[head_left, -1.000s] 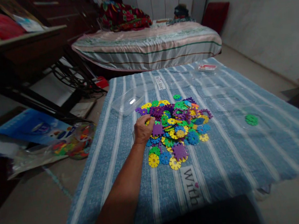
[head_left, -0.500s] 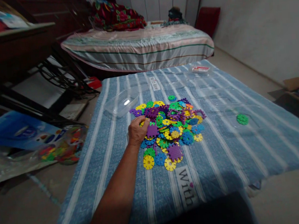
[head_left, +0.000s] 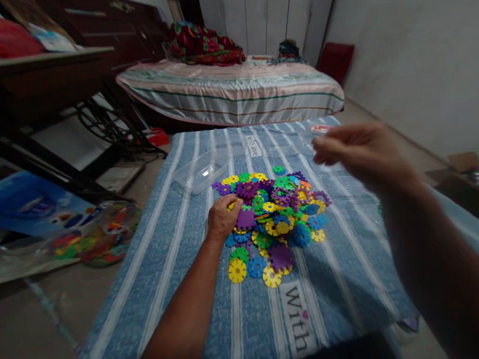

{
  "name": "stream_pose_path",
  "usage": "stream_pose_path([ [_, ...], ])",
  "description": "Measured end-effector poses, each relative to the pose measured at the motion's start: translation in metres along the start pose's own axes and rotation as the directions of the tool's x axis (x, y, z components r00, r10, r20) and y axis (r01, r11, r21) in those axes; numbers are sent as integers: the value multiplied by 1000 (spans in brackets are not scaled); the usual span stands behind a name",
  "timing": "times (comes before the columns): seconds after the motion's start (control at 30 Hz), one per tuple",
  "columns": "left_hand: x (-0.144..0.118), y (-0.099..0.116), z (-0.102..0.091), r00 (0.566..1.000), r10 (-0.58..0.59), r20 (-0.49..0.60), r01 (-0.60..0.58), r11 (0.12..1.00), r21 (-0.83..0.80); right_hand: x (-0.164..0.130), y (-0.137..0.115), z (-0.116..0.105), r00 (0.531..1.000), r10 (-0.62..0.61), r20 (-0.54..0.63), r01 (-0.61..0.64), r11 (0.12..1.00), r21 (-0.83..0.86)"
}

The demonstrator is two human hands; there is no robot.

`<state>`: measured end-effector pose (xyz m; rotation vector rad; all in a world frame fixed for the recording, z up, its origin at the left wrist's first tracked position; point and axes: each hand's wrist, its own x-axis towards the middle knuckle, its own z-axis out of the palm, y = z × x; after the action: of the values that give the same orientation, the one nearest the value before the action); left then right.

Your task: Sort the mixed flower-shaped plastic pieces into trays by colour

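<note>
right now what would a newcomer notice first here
The bright pile of toy discs in yellow, green, blue and purple, heaped mid-way up the blue striped cloth. The left hand rests on the pile's left edge, fingers curled around a yellow disc, while the right hand hangs blurred in the air to the right.

The blue striped cloth [head_left: 343, 259] is bare on the right side and near the front — lots of room there for a hand. The pile of colourful pieces [head_left: 272, 212] fills the middle. A clear plastic tub [head_left: 196, 174] sits just behind it on the left, in the way.
</note>
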<state>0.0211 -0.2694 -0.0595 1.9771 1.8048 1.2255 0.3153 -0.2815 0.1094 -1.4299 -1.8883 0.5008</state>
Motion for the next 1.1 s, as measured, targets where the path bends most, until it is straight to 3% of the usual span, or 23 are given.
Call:
stream_pose_path([
  [0.13,1,-2,0,1000,-15,9,15,1000,-4,-3,28,54,965,215,148,-140,906,-400],
  [0.2,1,-3,-1,1000,-18,11,18,1000,-9,-4,42,77,942,289,172,-173,853,-492],
  [0.4,1,-3,-2,1000,-11,12,11,1000,-4,-4,58,96,907,367,208,-219,831,-512],
  [0.53,1,-4,-2,1000,-4,12,4,1000,-4,-12,65,98,919,333,212,-248,904,-348],
  [0.63,1,-4,-2,1000,4,14,-4,1000,-7,-18,68,91,916,329,228,-298,941,-160],
  [0.73,2,-5,-2,1000,2,11,-2,1000,-5,-18,71,69,923,340,182,-327,940,-94],
  [0.87,2,-5,-2,1000,0,8,0,1000,-11,-3,83,23,948,307,-89,-319,894,-314],
  [1.0,3,-6,-3,1000,2,3,-2,1000,-12,9,105,-14,876,245,-416,-462,674,-577],
  [1.1,3,-6,-3,1000,0,6,0,1000,-15,5,118,-16,862,208,-462,-478,632,-610],
])
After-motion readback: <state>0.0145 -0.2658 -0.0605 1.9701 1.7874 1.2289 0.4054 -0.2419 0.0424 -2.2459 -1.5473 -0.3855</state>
